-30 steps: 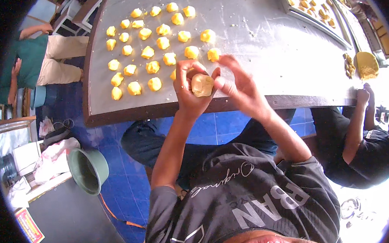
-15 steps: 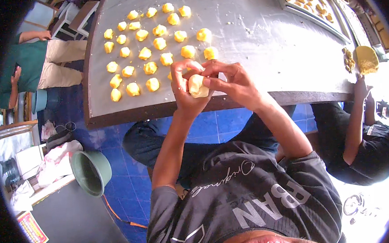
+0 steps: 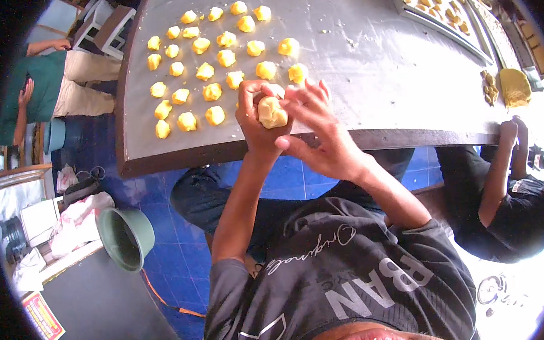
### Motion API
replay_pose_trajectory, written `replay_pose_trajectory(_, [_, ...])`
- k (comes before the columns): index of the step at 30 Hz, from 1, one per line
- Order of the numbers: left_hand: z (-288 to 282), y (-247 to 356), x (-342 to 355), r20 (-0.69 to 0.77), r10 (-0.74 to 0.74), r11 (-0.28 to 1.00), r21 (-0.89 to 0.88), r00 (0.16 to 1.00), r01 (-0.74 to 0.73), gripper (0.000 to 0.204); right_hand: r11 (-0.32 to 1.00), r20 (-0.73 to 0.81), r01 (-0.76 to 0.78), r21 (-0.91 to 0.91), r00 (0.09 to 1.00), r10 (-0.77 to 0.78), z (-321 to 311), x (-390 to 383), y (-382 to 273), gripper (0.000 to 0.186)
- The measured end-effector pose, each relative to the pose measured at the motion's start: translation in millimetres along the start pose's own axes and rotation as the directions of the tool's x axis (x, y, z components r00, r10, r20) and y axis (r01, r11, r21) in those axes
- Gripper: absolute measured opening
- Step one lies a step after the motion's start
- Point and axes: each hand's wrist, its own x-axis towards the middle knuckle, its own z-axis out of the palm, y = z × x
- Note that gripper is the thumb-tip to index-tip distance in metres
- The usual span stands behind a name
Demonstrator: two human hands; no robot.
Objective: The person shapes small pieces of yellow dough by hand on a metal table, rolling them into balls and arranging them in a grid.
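My left hand (image 3: 258,124) is wrapped round a pale lump of dough (image 3: 272,112), holding it up near the table's front edge with its folded top showing. Beside it my right hand (image 3: 319,130) has its fingers spread, the fingertips close to the dough and the thumb reaching below it; whether any fingertip touches it I cannot tell. Behind my hands, several rows of small yellow dough lumps (image 3: 213,91) lie on the grey-covered table (image 3: 378,90), partly hidden by my fingers.
A tray of shaped pieces (image 3: 442,13) is at the back right. A yellow dough slab (image 3: 515,87) lies near a co-worker (image 3: 501,201) at the right. Another person (image 3: 52,89) stands left. A green tub (image 3: 123,238) sits below the table's left end.
My right hand closed onto the dough and has since spread its fingers again, moving slightly lower. The dough in my left hand has turned and changed shape.
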Motion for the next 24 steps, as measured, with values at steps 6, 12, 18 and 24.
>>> replay_pose_trajectory(6, [-1,-8,-4,0.122,-0.098,0.963,-0.237,0.988,0.125,0.036,0.976,-0.067,-0.010,0.219,0.997,0.025,-9,10,24,0.066])
replay_pose_trajectory(12, [-1,2,-1,0.211,-0.068,0.970,-0.214,0.975,0.114,0.035,0.946,-0.048,-0.053,0.319,0.996,0.071,-8,23,26,0.063])
replay_pose_trajectory(18, [-4,-1,-1,0.200,-0.033,0.982,-0.178,0.979,0.069,0.036,0.860,-0.058,-0.123,0.496,0.983,0.174,-5,27,21,0.061])
replay_pose_trajectory(24, [-4,2,-2,0.215,-0.092,0.961,-0.237,0.972,0.143,0.038,0.915,-0.073,-0.114,0.386,0.985,0.153,1,22,34,0.063])
